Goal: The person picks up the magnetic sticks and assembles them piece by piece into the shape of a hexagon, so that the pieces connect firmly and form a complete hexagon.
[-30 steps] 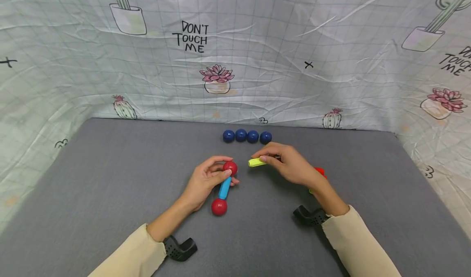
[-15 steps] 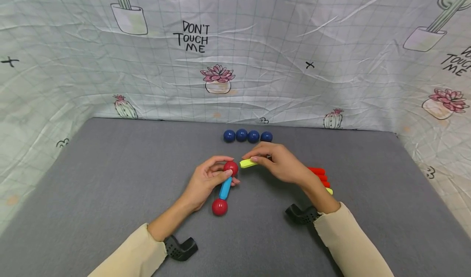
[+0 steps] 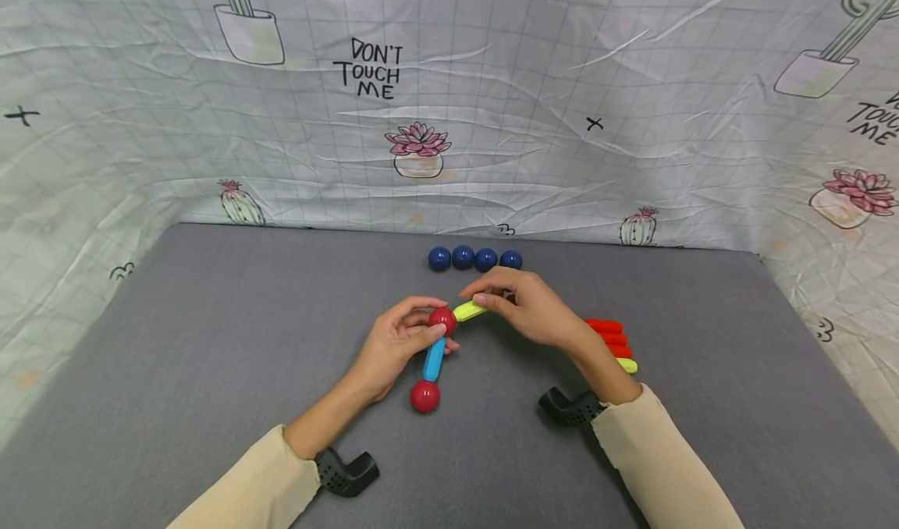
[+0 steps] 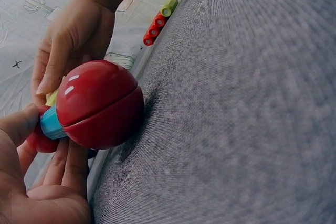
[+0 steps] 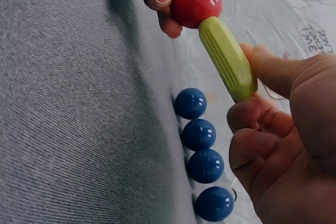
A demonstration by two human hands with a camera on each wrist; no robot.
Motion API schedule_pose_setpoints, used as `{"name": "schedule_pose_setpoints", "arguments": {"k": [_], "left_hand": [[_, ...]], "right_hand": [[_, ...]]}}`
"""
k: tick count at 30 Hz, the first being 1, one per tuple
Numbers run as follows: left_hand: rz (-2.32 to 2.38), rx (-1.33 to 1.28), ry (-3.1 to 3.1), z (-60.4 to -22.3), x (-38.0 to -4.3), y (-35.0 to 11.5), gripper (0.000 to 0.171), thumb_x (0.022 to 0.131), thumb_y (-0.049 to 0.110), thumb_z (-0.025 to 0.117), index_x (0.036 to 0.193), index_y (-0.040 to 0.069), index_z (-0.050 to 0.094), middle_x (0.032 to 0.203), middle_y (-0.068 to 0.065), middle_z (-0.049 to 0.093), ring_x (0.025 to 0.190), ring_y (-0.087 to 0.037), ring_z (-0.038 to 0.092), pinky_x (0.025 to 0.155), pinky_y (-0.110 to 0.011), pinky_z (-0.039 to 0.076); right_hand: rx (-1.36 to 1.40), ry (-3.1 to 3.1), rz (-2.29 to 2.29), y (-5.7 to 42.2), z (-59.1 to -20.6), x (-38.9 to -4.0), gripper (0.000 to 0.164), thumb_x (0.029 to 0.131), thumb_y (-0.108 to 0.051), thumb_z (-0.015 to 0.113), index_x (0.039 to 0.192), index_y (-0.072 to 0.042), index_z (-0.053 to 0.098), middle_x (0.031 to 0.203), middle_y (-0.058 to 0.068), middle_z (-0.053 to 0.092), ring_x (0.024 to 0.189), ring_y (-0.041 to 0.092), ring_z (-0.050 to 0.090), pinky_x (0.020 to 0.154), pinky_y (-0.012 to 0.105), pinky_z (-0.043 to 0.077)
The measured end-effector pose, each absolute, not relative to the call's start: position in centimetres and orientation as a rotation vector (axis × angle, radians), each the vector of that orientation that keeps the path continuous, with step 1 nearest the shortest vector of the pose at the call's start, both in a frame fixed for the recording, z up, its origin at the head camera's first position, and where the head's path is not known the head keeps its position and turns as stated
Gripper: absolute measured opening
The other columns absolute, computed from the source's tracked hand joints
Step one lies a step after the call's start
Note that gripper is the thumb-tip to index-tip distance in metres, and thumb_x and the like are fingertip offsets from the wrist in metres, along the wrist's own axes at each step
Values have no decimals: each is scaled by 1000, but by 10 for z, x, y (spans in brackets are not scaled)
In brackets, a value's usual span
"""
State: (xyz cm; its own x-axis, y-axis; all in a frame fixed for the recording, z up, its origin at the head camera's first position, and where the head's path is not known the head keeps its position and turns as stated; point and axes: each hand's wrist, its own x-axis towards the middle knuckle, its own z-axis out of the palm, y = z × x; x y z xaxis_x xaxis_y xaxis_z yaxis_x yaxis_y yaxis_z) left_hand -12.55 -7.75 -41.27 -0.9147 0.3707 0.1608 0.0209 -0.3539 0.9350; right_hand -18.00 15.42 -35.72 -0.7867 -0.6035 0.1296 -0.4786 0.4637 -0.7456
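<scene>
My left hand (image 3: 393, 346) grips a red ball (image 3: 442, 321) between thumb and fingers. A blue rod (image 3: 434, 360) runs from that ball toward me and ends in a second red ball (image 3: 424, 396), which looms large in the left wrist view. With thumb and fingertips my right hand (image 3: 537, 307) pinches a yellow-green rod (image 5: 227, 56). One end of this ribbed rod meets the held red ball in the right wrist view, at an angle to the blue rod. Its other end is partly covered by the right fingers.
Several dark blue balls (image 3: 463, 257) stand in a row at the back of the grey table (image 3: 246, 342). Red rods (image 3: 607, 339) and another yellow-green rod (image 3: 627, 365) lie side by side, partly behind the right forearm. A printed cloth (image 3: 520, 84) rises behind the table.
My right hand has moved left, bringing the yellow-green rod from a gap away up against the held red ball. The left hand has stayed nearly still, keeping its grip.
</scene>
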Motion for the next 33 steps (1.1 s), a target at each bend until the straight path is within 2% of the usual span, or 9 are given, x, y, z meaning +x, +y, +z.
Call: {"name": "schedule_pose_setpoints", "arguments": {"k": [6, 15, 23, 30, 33], "left_hand": [[2374, 497, 1656, -413, -126, -76, 44, 94, 2, 60, 129, -14, 41, 107, -42, 52, 83, -27, 70, 77, -35, 54], [2353, 490, 1663, -417, -124, -76, 42, 92, 1, 62, 127, -14, 42, 102, -26, 59, 80, -28, 70, 76, -36, 55], [2348, 508, 1669, -416, -124, -76, 37, 92, -1, 62, 124, -8, 47, 100, -24, 60, 79, -28, 70, 77, -36, 54], [2346, 505, 1661, -415, -125, -77, 38, 92, -1, 62, 124, -10, 45, 100, -20, 59, 80, -31, 69, 79, -37, 54], [2346, 487, 1677, -414, -124, -77, 35, 92, 1, 61, 120, -11, 44, 98, -17, 59, 77, -27, 67, 78, -35, 54]], "right_hand": [[-833, 2497, -1209, 165, -358, -185, 27, 96, -27, 60, 117, -12, 67, 103, -4, 63, 84, 19, 56, 70, 37, 48], [-835, 2481, -1219, 166, -359, -188, 23, 94, -26, 63, 111, -13, 70, 91, 2, 65, 74, 20, 54, 61, 32, 44], [-814, 2549, -1249, 163, -359, -184, 23, 94, -24, 64, 112, -12, 71, 99, -6, 65, 75, 20, 54, 64, 34, 47], [-785, 2549, -1310, 159, -360, -183, 24, 94, -24, 64, 112, -12, 70, 103, -7, 66, 80, 20, 57, 67, 36, 49], [-786, 2529, -1340, 155, -361, -182, 23, 94, -23, 64, 112, -11, 70, 104, -6, 66, 80, 19, 57, 67, 35, 49]]}}
